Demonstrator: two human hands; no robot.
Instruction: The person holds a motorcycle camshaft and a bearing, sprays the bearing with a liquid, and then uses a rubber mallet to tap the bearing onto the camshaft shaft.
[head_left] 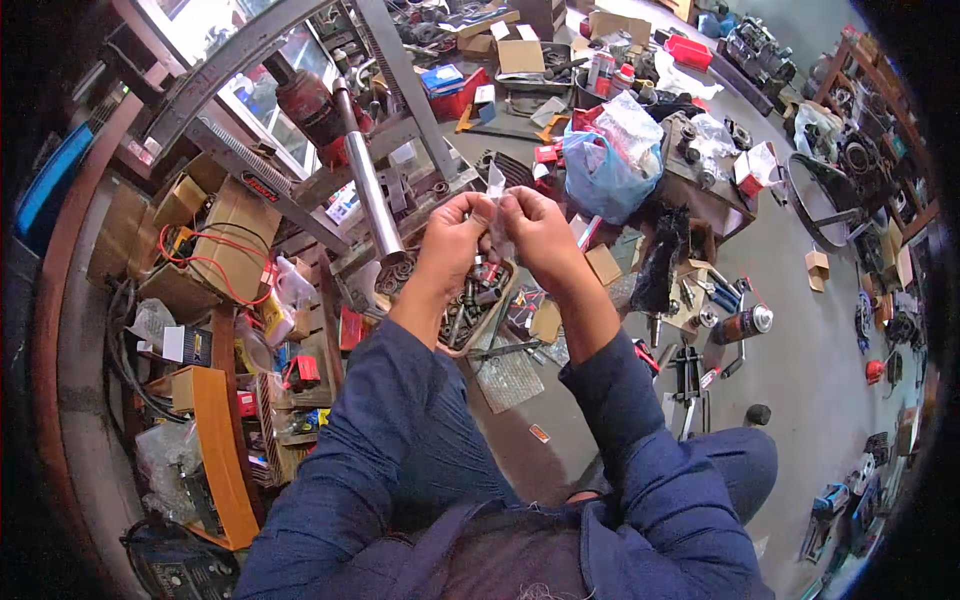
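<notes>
Packet [496, 182], one, whitish: upper centre of the frame, between both hands; apparently thin plastic, though its contents are too small to make out. Left hand [455, 232], thumb and fingers closed narrowly on the packet. Right hand [536, 228], likewise pinching it, close beside the left. Parts tray [496, 316], filled with metal pieces: centre, below the hands. Chrome rod [372, 195], tilted: upper left of centre. Blue bag [607, 185], full: upper centre-right. Spray can [740, 326], lying on its side: right of centre. Bubble wrap [509, 381], flat: centre, under the tray.
</notes>
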